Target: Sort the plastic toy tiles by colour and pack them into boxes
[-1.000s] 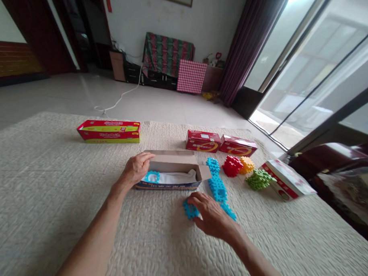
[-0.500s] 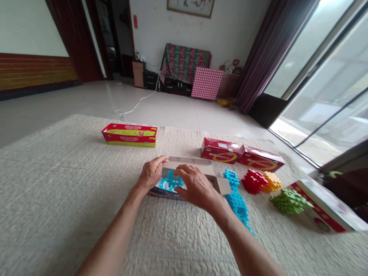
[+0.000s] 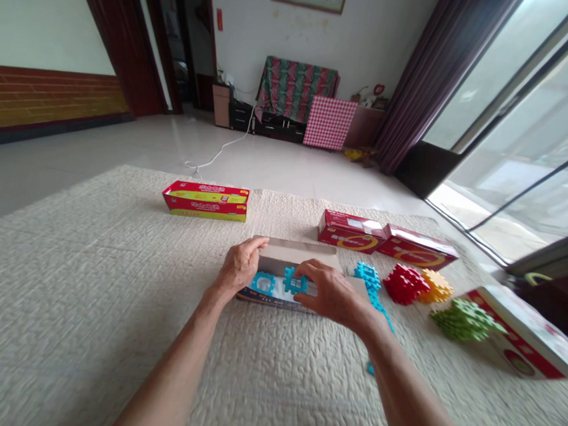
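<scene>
An open cardboard box (image 3: 308, 251), dark blue outside and grey-brown inside, lies on the quilted mat in front of me. My left hand (image 3: 242, 264) is closed over its left end. Between the thumb and fingers of my right hand (image 3: 328, 293) is a blue notched plastic building piece (image 3: 293, 280), held over the box opening. Inside at the left lies another blue building piece (image 3: 263, 283) with a round hole. Just right of the box, a pile of blue pieces (image 3: 369, 276) is partly hidden by my right hand and forearm.
Piles of red pieces (image 3: 404, 284), yellow pieces (image 3: 436, 285) and green pieces (image 3: 467, 319) sit to the right. A white-and-red box (image 3: 533, 335) lies beside the green ones. Two dark red boxes (image 3: 352, 231) stand behind; a red-and-yellow box (image 3: 206, 201) is at the far left.
My right hand has shifted rightward along the box with the blue piece. A blue piece with a round hole now shows at the box's left. My left hand stays on the box.
</scene>
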Action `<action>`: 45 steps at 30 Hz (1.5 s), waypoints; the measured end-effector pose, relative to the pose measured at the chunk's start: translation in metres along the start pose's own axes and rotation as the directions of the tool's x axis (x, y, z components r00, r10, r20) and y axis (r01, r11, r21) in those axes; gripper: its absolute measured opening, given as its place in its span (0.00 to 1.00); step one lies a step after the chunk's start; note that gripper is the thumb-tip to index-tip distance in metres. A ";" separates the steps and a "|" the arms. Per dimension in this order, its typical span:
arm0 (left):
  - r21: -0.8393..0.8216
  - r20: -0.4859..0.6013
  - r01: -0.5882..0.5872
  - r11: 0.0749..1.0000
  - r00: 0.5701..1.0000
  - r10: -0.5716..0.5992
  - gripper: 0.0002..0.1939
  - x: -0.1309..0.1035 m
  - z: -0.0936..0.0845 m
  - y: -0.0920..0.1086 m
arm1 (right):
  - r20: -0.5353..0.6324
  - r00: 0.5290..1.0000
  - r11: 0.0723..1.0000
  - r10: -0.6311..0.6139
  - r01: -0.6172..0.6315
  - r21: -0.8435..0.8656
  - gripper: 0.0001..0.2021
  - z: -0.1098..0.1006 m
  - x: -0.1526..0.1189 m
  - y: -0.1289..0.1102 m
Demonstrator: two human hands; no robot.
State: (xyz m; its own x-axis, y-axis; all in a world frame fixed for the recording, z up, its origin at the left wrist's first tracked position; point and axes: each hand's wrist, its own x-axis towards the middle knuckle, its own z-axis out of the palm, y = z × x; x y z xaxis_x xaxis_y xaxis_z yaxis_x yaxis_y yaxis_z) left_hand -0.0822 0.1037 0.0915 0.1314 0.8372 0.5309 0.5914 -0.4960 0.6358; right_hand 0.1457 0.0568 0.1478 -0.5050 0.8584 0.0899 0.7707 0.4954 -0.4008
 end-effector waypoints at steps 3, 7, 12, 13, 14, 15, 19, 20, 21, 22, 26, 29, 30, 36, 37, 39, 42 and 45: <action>0.006 -0.006 -0.021 1.000 1.000 0.021 0.19 -0.001 0.001 -0.001 | -0.029 1.000 1.000 -0.011 0.011 -0.001 0.15 0.002 0.001 -0.001; 0.019 -0.014 -0.029 0.999 0.999 0.029 0.19 -0.001 0.002 -0.003 | -0.100 0.993 0.998 -0.058 0.060 0.023 0.12 0.001 -0.004 0.002; 0.035 -0.002 -0.042 0.998 0.999 0.042 0.19 0.000 0.002 -0.004 | -0.219 0.976 0.998 -0.014 0.025 0.050 0.06 -0.023 -0.024 0.019; 0.035 -0.002 -0.045 0.998 0.999 0.045 0.19 0.000 0.002 -0.004 | -0.248 0.969 0.999 0.005 0.007 0.048 0.06 -0.031 -0.029 0.027; 0.034 -0.003 -0.045 0.998 0.999 0.045 0.19 0.000 0.002 -0.004 | -0.277 0.960 0.999 0.033 -0.022 0.041 0.06 -0.038 -0.034 0.037; 0.034 -0.005 -0.041 0.999 0.999 0.041 0.19 0.000 0.002 -0.004 | -0.303 0.950 0.998 0.069 -0.064 0.027 0.06 -0.045 -0.040 0.049; 0.049 -0.007 0.001 0.999 1.000 -0.001 0.19 0.000 0.003 -0.008 | -0.381 0.900 0.967 0.211 -0.251 -0.056 0.09 -0.065 -0.058 0.105; 0.052 -0.009 0.017 0.998 1.000 -0.017 0.19 -0.001 0.004 -0.009 | -0.383 0.893 0.957 0.235 -0.281 -0.069 0.09 -0.068 -0.061 0.117; 0.055 -0.001 0.029 0.998 1.000 -0.029 0.19 -0.001 0.004 -0.010 | -0.381 0.889 0.949 0.254 -0.305 -0.079 0.10 -0.069 -0.064 0.126; 0.057 0.005 0.036 0.998 0.999 -0.037 0.19 -0.001 0.004 -0.010 | -0.376 0.887 0.943 0.270 -0.323 -0.086 0.11 -0.070 -0.067 0.132; 0.070 0.037 0.058 0.996 0.997 -0.061 0.20 -0.002 0.002 -0.012 | -0.262 0.911 0.930 0.317 -0.353 -0.103 0.09 -0.066 -0.079 0.126; 0.079 0.047 0.071 0.994 0.996 -0.074 0.19 -0.001 0.002 -0.014 | -0.173 0.917 0.918 0.359 -0.381 -0.115 0.06 -0.058 -0.096 0.111; 0.078 0.047 0.071 0.994 0.996 -0.074 0.19 -0.001 0.002 -0.015 | -0.166 0.914 0.913 0.370 -0.390 -0.117 0.06 -0.054 -0.102 0.106; 0.078 0.059 0.073 0.994 0.995 -0.078 0.18 -0.001 0.003 -0.018 | -0.204 0.873 0.863 0.442 -0.476 -0.168 0.12 -0.022 -0.129 0.092; 0.081 0.060 0.070 0.994 0.995 -0.075 0.18 -0.001 0.003 -0.018 | -0.220 0.854 0.839 0.472 -0.511 -0.186 0.14 -0.016 -0.130 0.089; 0.084 0.058 0.059 0.995 0.996 -0.064 0.18 -0.001 0.003 -0.019 | -0.250 0.807 0.784 0.536 -0.585 -0.208 0.16 -0.007 -0.129 0.083; 0.087 0.056 0.046 0.995 0.997 -0.050 0.18 -0.001 0.003 -0.019 | -0.265 0.751 0.726 0.605 -0.657 -0.204 0.17 0.003 -0.127 0.075; 0.095 0.053 0.035 0.995 0.998 -0.040 0.18 0.000 0.003 -0.017 | -0.253 0.725 0.700 0.641 -0.687 -0.195 0.17 0.008 -0.124 0.071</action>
State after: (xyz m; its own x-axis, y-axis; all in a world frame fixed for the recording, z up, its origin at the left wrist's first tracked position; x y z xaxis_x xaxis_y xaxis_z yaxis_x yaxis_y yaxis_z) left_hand -0.0901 0.1128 0.0791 0.1493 0.8673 0.4749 0.6684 -0.4424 0.5978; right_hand 0.2598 -0.0161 0.1007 0.2263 0.9733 0.0390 0.9622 -0.2171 -0.1643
